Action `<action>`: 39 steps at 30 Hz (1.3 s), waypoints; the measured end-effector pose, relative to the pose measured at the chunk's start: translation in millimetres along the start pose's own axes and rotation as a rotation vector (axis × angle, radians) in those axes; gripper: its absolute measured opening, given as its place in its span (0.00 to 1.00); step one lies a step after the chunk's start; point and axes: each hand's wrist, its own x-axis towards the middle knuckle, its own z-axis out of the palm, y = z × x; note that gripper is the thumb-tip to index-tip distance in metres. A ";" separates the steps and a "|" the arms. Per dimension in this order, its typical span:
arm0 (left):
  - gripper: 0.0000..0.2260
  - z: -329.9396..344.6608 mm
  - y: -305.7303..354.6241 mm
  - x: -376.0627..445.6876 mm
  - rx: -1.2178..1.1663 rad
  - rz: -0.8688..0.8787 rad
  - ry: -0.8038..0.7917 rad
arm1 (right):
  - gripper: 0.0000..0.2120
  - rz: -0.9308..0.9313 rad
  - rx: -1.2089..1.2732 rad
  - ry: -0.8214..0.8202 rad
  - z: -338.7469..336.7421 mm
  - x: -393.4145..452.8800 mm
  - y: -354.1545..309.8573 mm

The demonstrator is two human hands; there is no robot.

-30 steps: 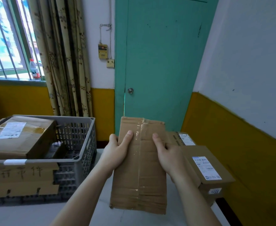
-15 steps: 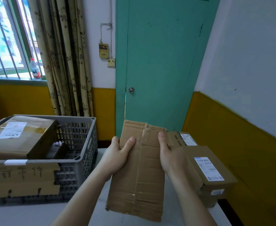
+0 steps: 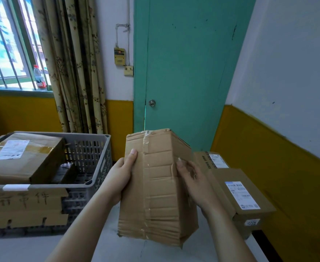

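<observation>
Box (image 3: 159, 186): you hold it upright over the table (image 3: 117, 248), between the crate and the parcels; it is half opened, folded along a crease, with the taped seam facing you.
Left hand (image 3: 119, 178): you grip the box's left edge, thumb on the front.
Right hand (image 3: 195, 182): you hold the right panel at the crease, thumb on the front.
Crate (image 3: 91, 154): grey, at the table's left edge, with a labelled carton (image 3: 23, 157) inside.
Parcels (image 3: 244, 201): two, along the table's right edge.
Door (image 3: 183, 63): green, behind the table.
</observation>
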 end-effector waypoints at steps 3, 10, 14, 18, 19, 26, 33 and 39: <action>0.23 0.0 -4.1 2.8 -0.040 -0.046 -0.006 | 0.48 0.057 0.024 -0.060 2.3 -2.5 3.4; 0.22 -6.9 -11.0 11.7 -0.027 0.001 0.019 | 0.45 0.115 -0.040 0.055 -7.0 -2.0 5.8; 0.26 -6.9 -15.1 23.1 0.139 0.106 0.161 | 0.32 0.105 0.019 0.093 -11.3 0.4 14.7; 0.18 0.7 -15.4 17.3 0.047 0.171 0.256 | 0.35 0.158 0.056 0.117 -8.2 2.7 21.6; 0.20 3.7 -16.2 14.0 0.043 0.185 0.217 | 0.36 0.170 0.057 0.126 -8.1 3.8 22.1; 0.54 31.8 -14.5 14.8 0.209 0.034 -0.109 | 0.35 0.152 -0.099 0.192 -22.9 24.5 33.1; 0.34 66.1 -16.9 61.9 0.314 -0.043 -0.009 | 0.34 0.190 -0.203 0.114 -34.4 67.2 45.0; 0.27 91.9 -32.4 122.8 0.340 0.006 0.167 | 0.25 0.163 -0.252 0.055 -42.3 120.7 60.5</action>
